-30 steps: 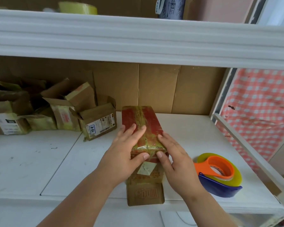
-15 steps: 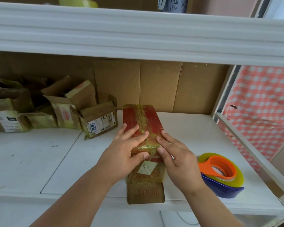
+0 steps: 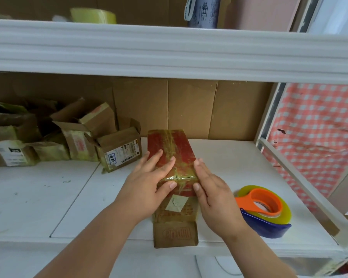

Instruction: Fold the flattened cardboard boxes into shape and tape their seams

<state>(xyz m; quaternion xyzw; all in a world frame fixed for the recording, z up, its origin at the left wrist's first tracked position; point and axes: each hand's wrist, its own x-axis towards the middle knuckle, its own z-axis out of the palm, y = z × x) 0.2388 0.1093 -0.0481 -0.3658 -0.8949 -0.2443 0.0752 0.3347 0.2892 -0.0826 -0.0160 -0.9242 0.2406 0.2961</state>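
White shelf (image 3: pixel 219 161) spans the frame; upper shelf board (image 3: pixel 169 51) runs across the top third. Brown cardboard backing (image 3: pixel 189 109) lines the rear wall at centre. Red-and-white checked cloth (image 3: pixel 317 137) hangs at right, outside the shelf frame.

Pile of used cardboard boxes (image 3: pixel 68 137) sits at left-centre, flaps open, some with shipping labels; nearest one touches or nearly touches the task box, cannot tell which.

Task item: red cardboard box (image 3: pixel 170 145) at centre of frame, standing on the shelf, wrapped in yellowish tape, long axis pointing away from the camera. Brown bottom flap (image 3: pixel 175 233) hangs open toward the near shelf edge. Small pale sticker (image 3: pixel 176 202) on the near face.

Left hand (image 3: pixel 147 185) lies on the box's top left, fingers (image 3: pixel 159 157) straight and flat on the taped surface, thumb on the near face. Right hand (image 3: pixel 213 195) is against the right near corner, fingers extended along the side, thumb on the near face. Neither is curled round it; both press.

Tape dispenser (image 3: pixel 265 211), orange handle, blue body, yellowish roll, lies on the shelf just right of the right hand, apart from the box.

Yellow tape roll (image 3: pixel 92 16) on the upper shelf, upper left. Patterned cup (image 3: pixel 203 11) at top centre.
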